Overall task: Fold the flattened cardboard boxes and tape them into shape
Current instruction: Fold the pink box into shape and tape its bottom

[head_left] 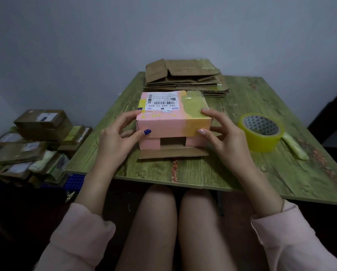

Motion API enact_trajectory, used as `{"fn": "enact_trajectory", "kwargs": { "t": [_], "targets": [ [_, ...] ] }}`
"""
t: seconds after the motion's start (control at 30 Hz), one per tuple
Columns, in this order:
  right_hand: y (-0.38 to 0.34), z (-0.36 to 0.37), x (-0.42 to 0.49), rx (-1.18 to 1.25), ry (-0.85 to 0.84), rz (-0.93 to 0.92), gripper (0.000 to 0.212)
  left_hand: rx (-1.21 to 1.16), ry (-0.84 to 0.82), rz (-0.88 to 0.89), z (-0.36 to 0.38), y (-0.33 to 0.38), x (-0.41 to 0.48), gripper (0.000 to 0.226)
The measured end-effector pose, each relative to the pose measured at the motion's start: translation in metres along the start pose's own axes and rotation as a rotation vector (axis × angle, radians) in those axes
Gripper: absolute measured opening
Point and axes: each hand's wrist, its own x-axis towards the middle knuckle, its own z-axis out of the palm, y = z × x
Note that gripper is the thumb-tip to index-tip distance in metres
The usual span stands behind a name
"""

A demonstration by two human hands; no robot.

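A pink cardboard box [171, 114] with a white shipping label and yellowish tape on top stands on the green wooden table [222, 173]. Its near side is open, with one brown flap lying flat on the table and two short pink side flaps folded in. My left hand [118, 133] grips the box's left near corner, thumb on the front face and fingers on top. My right hand [222, 133] grips the right near corner the same way. A roll of yellow tape [261, 132] stands to the right of the box. A stack of flattened brown boxes [185, 77] lies behind it.
A loose strip of crumpled tape [294, 146] lies right of the roll. On the floor to the left sits a heap of taped boxes [36, 141] beside a blue crate [73, 180]. My knees are under the table's near edge.
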Motion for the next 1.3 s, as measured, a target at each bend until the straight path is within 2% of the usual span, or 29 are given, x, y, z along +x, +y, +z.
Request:
{"fn": "enact_trajectory", "kwargs": {
  "t": [0.1,0.27,0.33,0.4,0.47,0.53,0.7,0.8,0.9,1.03,1.1,1.2,1.3],
  "targets": [
    [0.0,0.0,0.0,-0.158,0.013,-0.132,0.043,0.02,-0.002,0.02,-0.001,-0.001,0.0,0.045],
    [-0.004,-0.002,0.002,-0.213,0.015,-0.156,0.048,0.016,0.001,0.015,-0.001,0.0,0.0,0.044],
    [-0.008,-0.006,0.002,-0.167,-0.097,-0.117,0.056,0.005,0.011,0.009,-0.001,0.0,-0.001,0.043],
    [-0.01,-0.011,0.002,-0.151,-0.287,-0.056,0.082,-0.003,0.017,-0.004,-0.002,0.0,-0.002,0.043],
    [-0.009,-0.013,0.001,-0.207,-0.391,-0.058,0.1,-0.005,0.01,-0.008,-0.002,-0.001,-0.001,0.043],
    [-0.006,-0.01,-0.001,-0.219,-0.346,-0.086,0.096,-0.006,0.005,-0.001,-0.002,-0.002,-0.001,0.044],
    [-0.002,0.005,0.0,-0.159,-0.097,-0.123,0.066,-0.004,0.002,0.007,-0.002,-0.003,-0.003,0.047],
    [0.0,0.012,0.002,-0.168,-0.013,-0.126,0.066,-0.004,0.001,0.01,-0.002,-0.002,-0.004,0.047],
    [0.001,0.014,0.002,-0.171,0.023,-0.12,0.07,0.011,0.004,0.009,-0.002,-0.004,-0.004,0.048],
    [0.0,0.016,0.003,-0.197,0.048,-0.121,0.064,0.068,-0.017,-0.044,-0.001,-0.01,-0.008,0.068],
    [-0.001,0.017,0.003,-0.219,0.052,-0.115,0.064,0.152,0.017,-0.004,0.002,-0.011,-0.01,0.074],
    [-0.001,0.017,0.004,-0.23,0.047,-0.065,0.066,0.229,0.062,0.053,0.006,-0.011,-0.009,0.075],
    [-0.002,0.017,0.004,-0.132,0.0,-0.003,0.067,0.203,0.051,0.048,0.007,-0.012,-0.009,0.075]
  ]
}}
